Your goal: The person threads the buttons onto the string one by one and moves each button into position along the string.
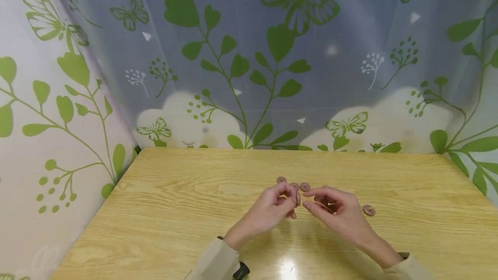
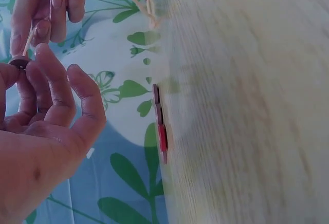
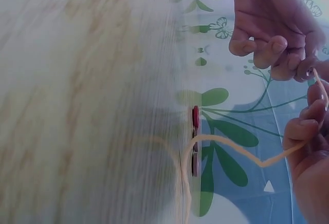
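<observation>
Nearest the desk's (image 1: pixel 155 228) front edge, two beige sleeves are seen, with both hands raised a little above the wood near the middle of the desk.

The left hand (image 1: pixel 272 208) is held with its fingers (image 2: pixel 56 88) curled; a small dark button (image 2: pixel 19 62) is pinched between thumb and fingertips, edge toward the other hand, apparently so that its holes can be reached. The button is thus off the desk, in the air between the two hands.

The right hand (image 1: pixel 334 211) is brought up tip to tip against the left. Its fingers (image 3: pixel 303 126) are pressed together on a pale cord (image 3: pixel 241 152), pinched close to its end, judged to give the limp end some stiffness for aiming at the button. In the right wrist view the slack cord is seen looping down from the hand to the desk; where its far end lies cannot be told.

Just beyond the hands, toward the desk's far edge, three loose buttons (image 1: pixel 304 186) are laid close together, probably kept within easy reach. One more button (image 1: pixel 368 210) lies apart, just to the right of the right hand. In the wrist views one of the grouped buttons appears red from the side.

Behind the far edge a curtain (image 1: pixel 249 55) printed with green leaves and butterflies is hung round the desk.
</observation>
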